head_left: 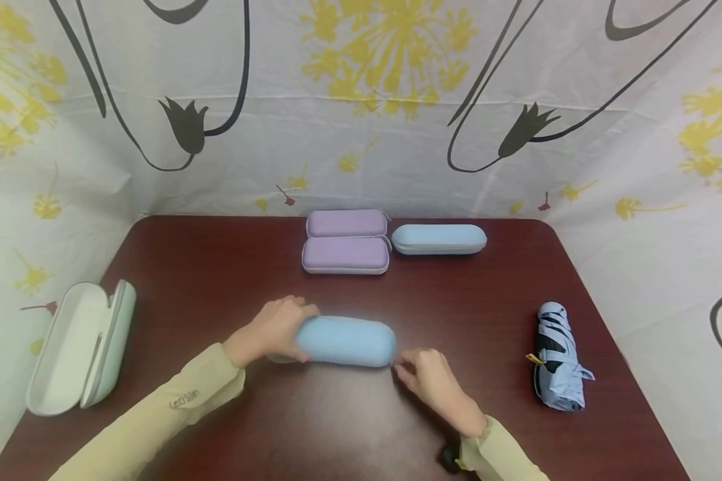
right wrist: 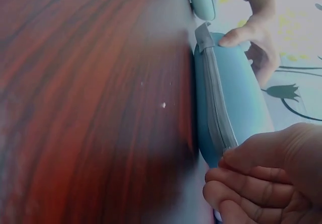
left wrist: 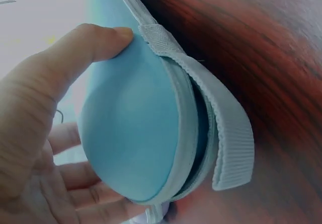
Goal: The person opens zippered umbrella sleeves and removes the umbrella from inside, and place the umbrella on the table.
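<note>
A light blue zippered hard case point(head_left: 349, 341) lies on the table in front of me. My left hand point(head_left: 277, 329) grips its left end, with the thumb point(left wrist: 113, 40) on the near side and the other fingers round the far side. A grey fabric strap point(left wrist: 234, 138) sticks out at that end, where a narrow gap shows between the case's two halves. At the right end, my right hand point(head_left: 430, 381) pinches the end of the zipper point(right wrist: 216, 98) between thumb and index finger; the pull itself is hidden by the fingertips.
Two purple cases point(head_left: 345, 254) and another light blue case point(head_left: 439, 239) lie at the back of the dark red table point(head_left: 216, 267). An open pale green case point(head_left: 72, 354) stands at the left edge. A folded blue umbrella point(head_left: 559, 374) lies on the right.
</note>
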`<state>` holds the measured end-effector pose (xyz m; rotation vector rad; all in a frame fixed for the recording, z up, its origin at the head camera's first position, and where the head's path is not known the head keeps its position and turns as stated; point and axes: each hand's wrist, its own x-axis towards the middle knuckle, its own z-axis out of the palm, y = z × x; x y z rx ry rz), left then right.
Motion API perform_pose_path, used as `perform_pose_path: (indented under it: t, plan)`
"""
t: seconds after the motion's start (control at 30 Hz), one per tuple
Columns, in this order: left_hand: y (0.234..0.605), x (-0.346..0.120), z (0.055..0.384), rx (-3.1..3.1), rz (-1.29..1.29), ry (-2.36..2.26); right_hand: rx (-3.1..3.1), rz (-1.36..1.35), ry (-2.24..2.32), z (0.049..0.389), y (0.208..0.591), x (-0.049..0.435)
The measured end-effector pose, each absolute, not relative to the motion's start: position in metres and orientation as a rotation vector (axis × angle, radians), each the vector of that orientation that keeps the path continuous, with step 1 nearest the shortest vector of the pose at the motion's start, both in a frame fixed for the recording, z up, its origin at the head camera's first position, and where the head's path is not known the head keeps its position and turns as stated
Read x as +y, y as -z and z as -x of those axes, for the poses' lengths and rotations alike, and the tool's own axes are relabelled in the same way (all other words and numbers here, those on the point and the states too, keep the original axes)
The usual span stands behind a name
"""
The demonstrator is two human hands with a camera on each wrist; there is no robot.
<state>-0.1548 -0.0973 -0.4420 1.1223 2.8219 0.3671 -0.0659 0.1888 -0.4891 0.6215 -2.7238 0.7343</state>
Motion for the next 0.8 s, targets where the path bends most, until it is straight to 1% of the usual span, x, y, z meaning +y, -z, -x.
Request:
perform_pose_path:
  t: [0.33,0.6,0.8]
  plan:
    - [0.443,-0.096,0.153,2.806,-1.045,-0.463,-2.702,-0.616,-0.828,0.068,0.492,0.175]
    - [0.446,-0.102,0.148,2.842,-0.918,-0.619,-2.656,-0.657,-0.823,0.069,0.493,0.156]
    - [0.45,-0.104,0.148,2.859,-0.927,-0.669,-2.667,-0.647,-0.822,0.069,0.494,0.14]
